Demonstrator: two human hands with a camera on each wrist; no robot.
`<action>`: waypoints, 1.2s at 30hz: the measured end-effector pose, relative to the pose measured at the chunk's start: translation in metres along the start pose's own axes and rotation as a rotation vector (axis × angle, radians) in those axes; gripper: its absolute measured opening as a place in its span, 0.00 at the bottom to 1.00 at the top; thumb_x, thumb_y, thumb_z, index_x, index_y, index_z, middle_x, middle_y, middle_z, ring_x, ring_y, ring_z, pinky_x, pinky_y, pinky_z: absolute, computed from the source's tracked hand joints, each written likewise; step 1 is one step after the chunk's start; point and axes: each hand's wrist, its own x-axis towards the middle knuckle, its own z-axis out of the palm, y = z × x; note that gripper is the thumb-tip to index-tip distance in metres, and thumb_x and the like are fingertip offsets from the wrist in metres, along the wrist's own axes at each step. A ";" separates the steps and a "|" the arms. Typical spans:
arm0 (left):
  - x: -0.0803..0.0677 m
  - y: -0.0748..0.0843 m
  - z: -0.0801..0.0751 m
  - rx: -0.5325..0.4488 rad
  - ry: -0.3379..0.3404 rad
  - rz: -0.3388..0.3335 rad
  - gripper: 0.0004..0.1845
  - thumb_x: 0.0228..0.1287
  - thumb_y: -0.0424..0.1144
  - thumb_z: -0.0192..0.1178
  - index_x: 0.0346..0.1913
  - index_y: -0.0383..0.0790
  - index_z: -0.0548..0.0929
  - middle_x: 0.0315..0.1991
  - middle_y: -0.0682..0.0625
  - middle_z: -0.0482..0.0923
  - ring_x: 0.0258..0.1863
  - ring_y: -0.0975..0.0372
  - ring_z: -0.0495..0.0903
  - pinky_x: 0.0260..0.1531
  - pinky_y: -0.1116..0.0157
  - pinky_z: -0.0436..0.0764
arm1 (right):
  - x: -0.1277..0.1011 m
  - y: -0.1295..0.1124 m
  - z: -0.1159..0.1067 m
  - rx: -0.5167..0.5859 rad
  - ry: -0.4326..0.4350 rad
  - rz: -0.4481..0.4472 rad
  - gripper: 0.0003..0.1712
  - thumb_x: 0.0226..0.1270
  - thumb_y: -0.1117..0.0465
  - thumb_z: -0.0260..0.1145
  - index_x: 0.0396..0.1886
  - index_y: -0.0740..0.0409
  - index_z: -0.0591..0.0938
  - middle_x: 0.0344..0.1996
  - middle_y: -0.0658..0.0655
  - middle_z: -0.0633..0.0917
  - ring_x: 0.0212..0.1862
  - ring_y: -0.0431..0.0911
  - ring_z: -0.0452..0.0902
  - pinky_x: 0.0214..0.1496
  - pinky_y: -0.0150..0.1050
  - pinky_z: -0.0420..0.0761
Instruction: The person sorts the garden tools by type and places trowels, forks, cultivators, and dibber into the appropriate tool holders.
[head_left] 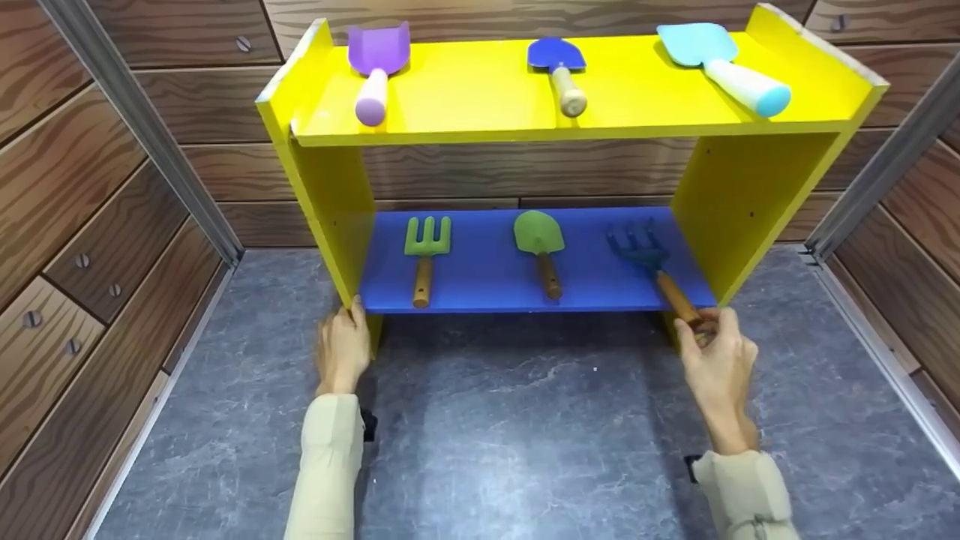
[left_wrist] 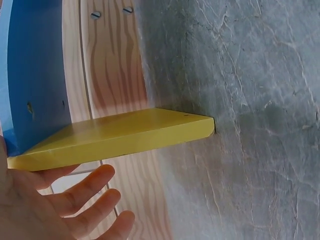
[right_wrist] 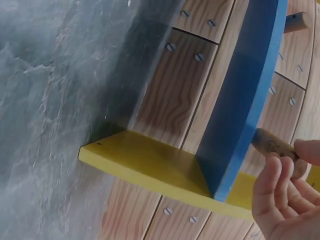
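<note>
A yellow toy shelf (head_left: pixel 330 217) with a blue lower board (head_left: pixel 487 277) stands ahead. My left hand (head_left: pixel 343 346) rests at its lower left corner, fingers outside the yellow side panel (left_wrist: pixel 115 142); several fingers (left_wrist: pixel 82 192) stretch out loosely below it in the left wrist view. At the right end, my right hand (head_left: pixel 721 367) pinches the wooden handle of a dark blue hand fork (head_left: pixel 679 298), whose tines lie over the blue board. A green hand fork (head_left: pixel 427 244) and a green trowel (head_left: pixel 539 232) lie on that board, left and middle.
On the yellow top board (head_left: pixel 465 97) lie a purple scoop (head_left: pixel 379 52), a blue shovel (head_left: pixel 556 55) and a light blue shovel (head_left: pixel 701 45). Wood-patterned walls (head_left: pixel 60 225) with metal rails enclose the grey marbled floor (head_left: pixel 510 435).
</note>
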 end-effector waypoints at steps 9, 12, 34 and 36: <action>0.004 0.002 0.002 0.001 0.029 0.004 0.30 0.83 0.50 0.38 0.38 0.27 0.81 0.39 0.30 0.79 0.47 0.36 0.78 0.50 0.43 0.72 | 0.015 -0.001 0.026 0.020 -0.033 0.034 0.11 0.60 0.70 0.74 0.36 0.70 0.80 0.27 0.65 0.87 0.26 0.54 0.81 0.29 0.24 0.66; 0.003 -0.001 0.003 0.002 0.029 0.017 0.30 0.83 0.50 0.38 0.36 0.28 0.80 0.37 0.30 0.79 0.45 0.36 0.78 0.48 0.42 0.73 | 0.015 0.002 0.029 0.003 -0.048 0.046 0.11 0.60 0.69 0.74 0.36 0.69 0.80 0.26 0.65 0.87 0.26 0.56 0.81 0.30 0.30 0.67; 0.003 0.006 0.009 -0.004 0.032 0.011 0.31 0.83 0.51 0.37 0.45 0.26 0.83 0.44 0.30 0.81 0.49 0.37 0.79 0.51 0.42 0.73 | 0.021 0.011 0.026 -0.025 -0.094 0.046 0.12 0.63 0.68 0.72 0.40 0.69 0.79 0.25 0.65 0.85 0.26 0.60 0.81 0.34 0.50 0.73; 0.003 0.005 0.009 -0.020 0.031 0.009 0.31 0.83 0.51 0.37 0.44 0.26 0.82 0.45 0.30 0.81 0.49 0.37 0.79 0.50 0.41 0.74 | 0.020 0.012 0.026 -0.029 -0.093 0.044 0.12 0.64 0.67 0.72 0.40 0.69 0.79 0.24 0.65 0.85 0.25 0.60 0.80 0.33 0.51 0.73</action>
